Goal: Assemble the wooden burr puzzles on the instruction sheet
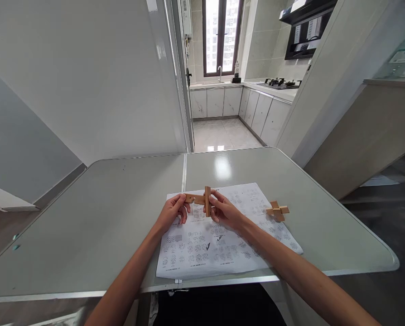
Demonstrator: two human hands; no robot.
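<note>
- Wooden bar (199, 199) sits above the sheet's (178, 270) upper part; our left hand (172, 212) pinches its outer end.
- Our right hand (225, 212) grips a crosspiece (207, 202) over the sheet, meeting the bar in a T.
- We see a cross (277, 211) straddling the sheet's right edge.
- Our table (103, 235) lies beneath the sheet.

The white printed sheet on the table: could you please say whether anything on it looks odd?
Two dark, jagged marks in the lower middle of the white printed paper sheet look odd, being far darker than the print around them. Whether they are ink or damage, I cannot tell.
</note>
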